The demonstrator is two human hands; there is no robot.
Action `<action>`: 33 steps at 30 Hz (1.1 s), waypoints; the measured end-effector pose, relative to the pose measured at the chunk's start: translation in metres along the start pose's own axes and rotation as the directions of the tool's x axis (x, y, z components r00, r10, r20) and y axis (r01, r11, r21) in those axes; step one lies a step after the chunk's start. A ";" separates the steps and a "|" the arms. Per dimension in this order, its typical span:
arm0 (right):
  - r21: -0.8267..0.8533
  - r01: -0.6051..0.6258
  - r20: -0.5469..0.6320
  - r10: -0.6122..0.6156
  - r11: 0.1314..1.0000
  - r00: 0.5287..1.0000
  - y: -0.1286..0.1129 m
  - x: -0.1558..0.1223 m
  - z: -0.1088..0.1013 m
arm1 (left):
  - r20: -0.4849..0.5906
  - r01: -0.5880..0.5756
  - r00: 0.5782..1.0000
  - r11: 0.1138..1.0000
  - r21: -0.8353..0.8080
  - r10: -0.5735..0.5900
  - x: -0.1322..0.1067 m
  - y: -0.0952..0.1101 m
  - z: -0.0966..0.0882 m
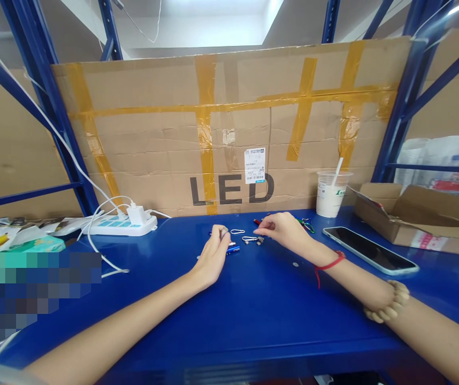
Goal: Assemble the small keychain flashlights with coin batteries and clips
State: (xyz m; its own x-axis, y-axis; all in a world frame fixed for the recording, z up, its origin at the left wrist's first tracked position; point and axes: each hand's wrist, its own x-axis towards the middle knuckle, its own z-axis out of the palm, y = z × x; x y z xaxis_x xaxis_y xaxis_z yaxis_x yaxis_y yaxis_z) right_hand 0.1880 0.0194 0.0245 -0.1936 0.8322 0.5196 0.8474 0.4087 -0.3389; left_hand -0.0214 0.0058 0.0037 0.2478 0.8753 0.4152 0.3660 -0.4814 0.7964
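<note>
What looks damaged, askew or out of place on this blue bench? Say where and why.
The LED cardboard sheet behind the bench is creased and patched with crooked, wrinkled yellow tape. One small round piece lies alone, apart from the metal clips between the left hand and right hand. Nothing is spilled.

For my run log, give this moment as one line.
left hand: holds small metal piece | right hand: by metal clips | table: phone, cup, power strip

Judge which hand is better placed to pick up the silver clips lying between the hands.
Probably the right hand: its fingertips sit right beside the silver clips, while the left hand is busy pinching a small silver piece.
</note>
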 end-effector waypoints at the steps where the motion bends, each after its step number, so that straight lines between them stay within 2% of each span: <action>1: 0.097 0.026 -0.050 -0.021 0.995 0.999 -0.003 0.000 0.001 | 0.041 -0.038 0.998 0.999 0.022 0.037 -0.001 0.002 0.000; 3: 0.277 0.056 -0.124 -0.022 0.959 0.992 -0.013 -0.002 0.001 | 0.140 -0.107 0.985 0.994 0.033 0.101 -0.004 0.006 0.000; 5: 0.387 0.086 -0.172 -0.019 0.918 0.985 -0.023 -0.004 0.000 | 0.185 -0.162 0.970 0.987 0.015 0.156 -0.005 0.008 0.000; 10: 0.424 0.265 -0.225 -0.183 0.866 0.957 -0.040 -0.012 -0.003 | 0.190 -0.285 0.942 0.958 0.023 0.275 -0.002 0.005 0.000; 13: 0.420 0.305 -0.229 -0.225 0.855 0.947 -0.041 -0.014 -0.001 | 0.233 -0.317 0.927 0.946 0.061 0.295 -0.001 0.002 0.001; 16: 0.420 0.292 -0.191 -0.231 0.859 0.954 -0.040 -0.014 0.001 | 0.263 -0.310 0.923 0.948 0.071 0.282 -0.001 -0.001 0.001; 21: 0.434 0.199 -0.088 -0.179 0.879 0.980 -0.040 -0.013 -0.001 | 0.266 -0.305 0.924 0.949 0.084 0.274 -0.004 -0.001 0.001; 24: 0.441 0.190 -0.034 -0.196 0.877 0.980 -0.038 -0.013 -0.002 | 0.287 -0.317 0.917 0.942 0.109 0.275 -0.006 -0.001 0.000; 29: 0.438 0.191 -0.033 -0.196 0.879 0.980 -0.038 -0.016 0.001 | 0.294 -0.339 0.910 0.933 0.123 0.293 -0.008 -0.001 0.000; 33: 0.452 0.106 -0.007 -0.116 0.886 0.993 -0.040 -0.017 0.005 | 0.269 -0.337 0.920 0.926 0.169 0.286 -0.008 -0.002 0.001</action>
State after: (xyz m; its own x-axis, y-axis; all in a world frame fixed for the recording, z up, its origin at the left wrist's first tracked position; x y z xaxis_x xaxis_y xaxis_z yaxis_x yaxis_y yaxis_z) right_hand 0.1546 -0.0093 0.0257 -0.2867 0.7767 0.5608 0.5064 0.6198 -0.5995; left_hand -0.0239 -0.0004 -0.0019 0.5740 0.6553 0.4910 0.4067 -0.7486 0.5237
